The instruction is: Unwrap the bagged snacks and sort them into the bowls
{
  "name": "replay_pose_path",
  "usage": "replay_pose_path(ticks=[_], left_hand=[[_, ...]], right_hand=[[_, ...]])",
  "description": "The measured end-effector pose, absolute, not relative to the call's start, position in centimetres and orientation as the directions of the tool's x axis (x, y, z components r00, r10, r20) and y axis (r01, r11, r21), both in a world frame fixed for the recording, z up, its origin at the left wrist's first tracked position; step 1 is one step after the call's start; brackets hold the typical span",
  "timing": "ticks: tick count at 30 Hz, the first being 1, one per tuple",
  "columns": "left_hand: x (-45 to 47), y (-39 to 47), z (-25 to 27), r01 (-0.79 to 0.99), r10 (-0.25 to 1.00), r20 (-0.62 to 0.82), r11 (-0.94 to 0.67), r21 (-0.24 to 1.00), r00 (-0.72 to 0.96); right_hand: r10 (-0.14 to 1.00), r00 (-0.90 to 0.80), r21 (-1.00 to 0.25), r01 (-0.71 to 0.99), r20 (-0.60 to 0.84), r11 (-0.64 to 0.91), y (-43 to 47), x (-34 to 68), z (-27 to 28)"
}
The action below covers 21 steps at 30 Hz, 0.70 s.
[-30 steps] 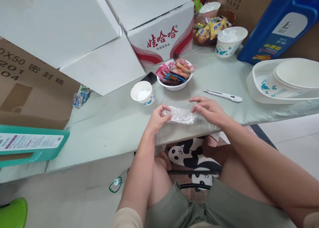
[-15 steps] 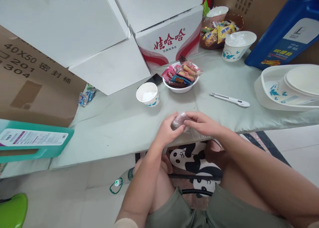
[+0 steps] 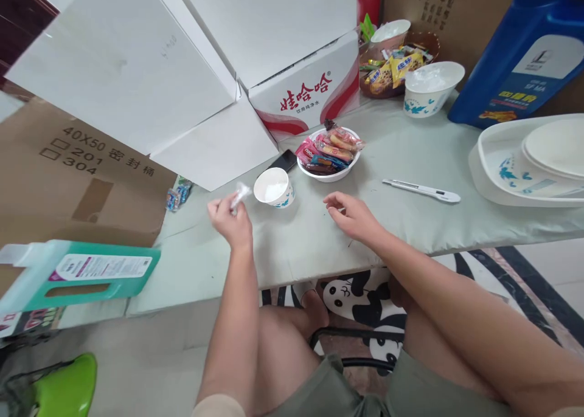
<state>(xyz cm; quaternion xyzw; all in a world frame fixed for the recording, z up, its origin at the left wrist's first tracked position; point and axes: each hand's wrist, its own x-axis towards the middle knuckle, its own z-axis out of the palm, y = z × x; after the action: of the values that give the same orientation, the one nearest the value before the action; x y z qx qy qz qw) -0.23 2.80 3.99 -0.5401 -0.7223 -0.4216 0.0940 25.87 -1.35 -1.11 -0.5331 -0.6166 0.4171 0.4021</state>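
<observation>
My left hand (image 3: pixel 232 219) is closed on a crumpled piece of clear plastic wrap (image 3: pixel 241 196), held just left of a paper cup (image 3: pixel 283 195) with blue leaf prints. Something white lies inside that cup. My right hand (image 3: pixel 350 215) hovers over the table's near part, fingers loosely curled and apart, with nothing visible in them. Beyond it stands a white bowl (image 3: pixel 329 177) filled with wrapped snacks (image 3: pixel 335 149). A dark phone (image 3: pixel 285 160) lies behind the cup, partly hidden. To the right of my right hand rests a white utility knife (image 3: pixel 422 190).
White cartons (image 3: pixel 305 95) line the back, with a brown box (image 3: pixel 77 155) and a green jug (image 3: pixel 100 271) at left. At right are a snack basket (image 3: pixel 383 86), another paper cup (image 3: pixel 426 104), a blue jug (image 3: pixel 515 70) and a white tub (image 3: pixel 486 180) holding stacked paper cups.
My hands have parted. The left moved leftward with the clear plastic, while the right stayed near the middle and let go. The view has turned slightly left.
</observation>
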Motion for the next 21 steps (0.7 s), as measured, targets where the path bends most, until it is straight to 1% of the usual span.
replay_pose_path(ticks=[1, 2, 3, 4, 5, 6, 7, 8, 10, 12, 14, 18, 21], left_hand=[[0.0, 4.0, 4.5, 0.901, 0.764, 0.564, 0.051, 0.431, -0.314], [0.2, 5.3, 4.9, 0.938, 0.837, 0.503, 0.034, 0.345, -0.216], [0.4, 6.5, 5.3, 0.967, 0.911, 0.397, 0.007, 0.255, -0.111], [0.4, 7.6, 5.7, 0.983, 0.970, 0.243, -0.036, 0.179, -0.009], [0.3, 8.4, 6.1, 0.988, 0.995, 0.066, -0.085, 0.131, 0.077], [0.1, 9.1, 6.5, 0.984, 0.985, -0.095, -0.130, 0.119, 0.141], [-0.2, 9.6, 6.8, 0.979, 0.960, -0.213, -0.155, 0.134, 0.182], [-0.6, 9.8, 7.0, 0.973, 0.941, -0.269, -0.164, 0.160, 0.203], [-1.3, 9.7, 7.0, 0.965, 0.936, -0.269, -0.181, 0.188, 0.228], [-1.6, 9.3, 6.4, 0.950, 0.922, -0.249, -0.257, 0.179, 0.296], [-1.4, 8.7, 5.5, 0.921, 0.896, -0.228, -0.346, 0.176, 0.380], [0.3, 8.4, 3.9, 0.861, 0.861, -0.122, -0.466, 0.204, 0.495], [1.8, 8.6, 3.7, 0.810, 0.819, -0.078, -0.541, 0.228, 0.569]], right_hand=[[0.991, -0.115, -0.944, 0.317, 0.061, 0.095, -1.2, 25.7, -1.2], [0.990, -0.122, -0.943, 0.316, 0.073, 0.108, -1.0, 25.5, -1.2], [0.988, -0.130, -0.940, 0.318, 0.085, 0.123, -0.9, 25.3, -1.3], [0.986, -0.135, -0.936, 0.325, 0.099, 0.138, -0.7, 25.2, -1.4], [0.984, -0.133, -0.929, 0.337, 0.114, 0.154, -0.5, 25.1, -1.4], [0.984, -0.120, -0.919, 0.359, 0.131, 0.166, -0.3, 25.2, -1.4], [0.985, -0.095, -0.904, 0.393, 0.144, 0.170, -0.1, 25.3, -1.2], [0.986, -0.064, -0.884, 0.437, 0.152, 0.164, 0.2, 25.6, -1.0], [0.992, -0.012, -0.827, 0.550, 0.128, 0.114, 0.7, 26.1, -0.5], [0.998, 0.001, -0.749, 0.662, 0.057, 0.042, 1.3, 26.7, 0.2], [1.000, -0.005, -0.675, 0.737, -0.013, -0.006, 1.9, 27.0, 0.7], [0.998, 0.026, -0.607, 0.793, -0.056, -0.055, 3.0, 27.0, 1.3], [0.993, 0.078, -0.575, 0.810, -0.091, -0.116, 3.7, 27.6, 1.7]])
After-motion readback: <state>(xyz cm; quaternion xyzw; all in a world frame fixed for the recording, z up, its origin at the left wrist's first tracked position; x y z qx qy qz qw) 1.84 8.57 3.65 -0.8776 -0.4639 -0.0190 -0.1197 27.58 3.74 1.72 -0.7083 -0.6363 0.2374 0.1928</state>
